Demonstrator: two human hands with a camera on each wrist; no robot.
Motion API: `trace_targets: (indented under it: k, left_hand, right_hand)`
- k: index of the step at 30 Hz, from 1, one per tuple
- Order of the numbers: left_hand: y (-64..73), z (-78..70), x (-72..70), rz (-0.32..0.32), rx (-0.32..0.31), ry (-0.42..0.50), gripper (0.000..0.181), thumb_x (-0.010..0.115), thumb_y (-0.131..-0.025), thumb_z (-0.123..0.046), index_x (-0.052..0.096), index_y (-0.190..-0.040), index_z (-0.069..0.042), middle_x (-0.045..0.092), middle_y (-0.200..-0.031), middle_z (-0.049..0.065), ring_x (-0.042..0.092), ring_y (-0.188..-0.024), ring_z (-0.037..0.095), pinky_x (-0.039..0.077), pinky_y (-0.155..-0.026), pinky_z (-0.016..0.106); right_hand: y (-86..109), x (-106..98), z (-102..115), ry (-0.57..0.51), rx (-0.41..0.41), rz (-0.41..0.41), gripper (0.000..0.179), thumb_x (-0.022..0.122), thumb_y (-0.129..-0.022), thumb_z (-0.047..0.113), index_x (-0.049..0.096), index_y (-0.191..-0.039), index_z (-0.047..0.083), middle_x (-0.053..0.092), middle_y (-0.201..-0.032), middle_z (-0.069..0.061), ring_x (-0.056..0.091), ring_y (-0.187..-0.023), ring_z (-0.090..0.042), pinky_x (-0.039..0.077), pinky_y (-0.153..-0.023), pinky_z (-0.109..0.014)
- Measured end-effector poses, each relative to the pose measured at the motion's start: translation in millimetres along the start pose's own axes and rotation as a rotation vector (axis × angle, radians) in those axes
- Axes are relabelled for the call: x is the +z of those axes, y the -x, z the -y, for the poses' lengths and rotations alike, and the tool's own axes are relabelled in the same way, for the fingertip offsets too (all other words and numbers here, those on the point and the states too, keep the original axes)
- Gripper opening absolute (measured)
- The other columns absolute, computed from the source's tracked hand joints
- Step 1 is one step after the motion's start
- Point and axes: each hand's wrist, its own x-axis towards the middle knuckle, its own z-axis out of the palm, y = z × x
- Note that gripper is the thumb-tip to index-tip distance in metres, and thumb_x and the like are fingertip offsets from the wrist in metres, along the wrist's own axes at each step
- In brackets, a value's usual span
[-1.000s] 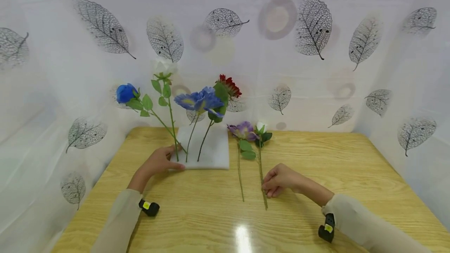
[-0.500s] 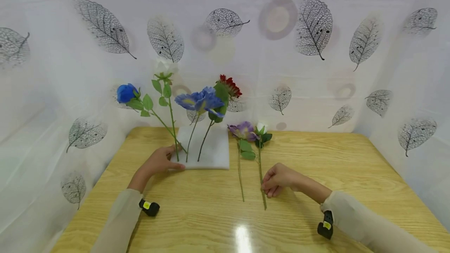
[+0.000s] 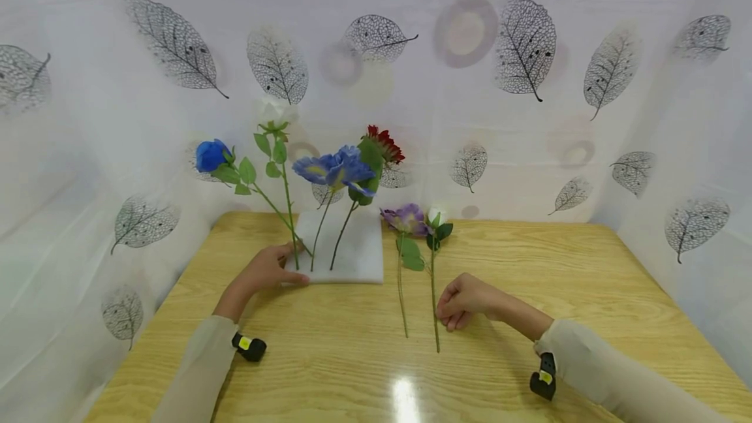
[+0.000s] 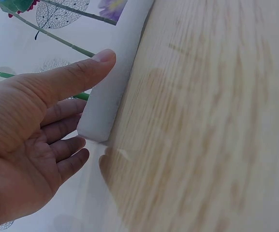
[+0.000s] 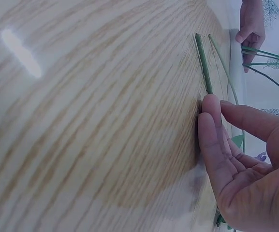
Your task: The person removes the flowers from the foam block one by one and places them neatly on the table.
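Note:
At the left corner of a white foam board, my left hand holds it, thumb along the front edge and fingers at the left side. Several artificial flowers stand in the board: a blue rose leaning left, a white flower, a blue-violet flower and a red flower. My right hand pinches the lower stem of a white rose lying on the table. In the right wrist view, the stem sticks out beyond my fingertips.
A purple flower lies on the wooden table just left of the white rose. A white curtain with leaf prints hangs behind the table and along both sides. Light glares off the front of the tabletop.
The lower end of the white rose's stem has shifted slightly left, and its leaves have turned a little. My right hand has barely moved; the left hand and board stay put.

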Motion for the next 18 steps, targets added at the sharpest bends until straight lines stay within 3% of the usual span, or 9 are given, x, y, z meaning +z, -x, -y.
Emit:
trace_targets:
  k: [18]
  left_hand:
    - [-0.6,1.3,1.8,-0.002,-0.008,0.002,0.09,0.086,-0.081,-0.044,0.048,-0.15,-0.001,0.041,-0.158,0.024,0.042,-0.143,0.048,0.042,-0.114,0.058]
  right_hand:
    - [-1.7,-2.4,6.7,0.012,-0.034,-0.002,0.016,0.068,-0.094,0.006,0.073,-0.096,-0.009,0.075,-0.077,-0.01,0.073,-0.066,-0.016,0.064,-0.065,-0.033]
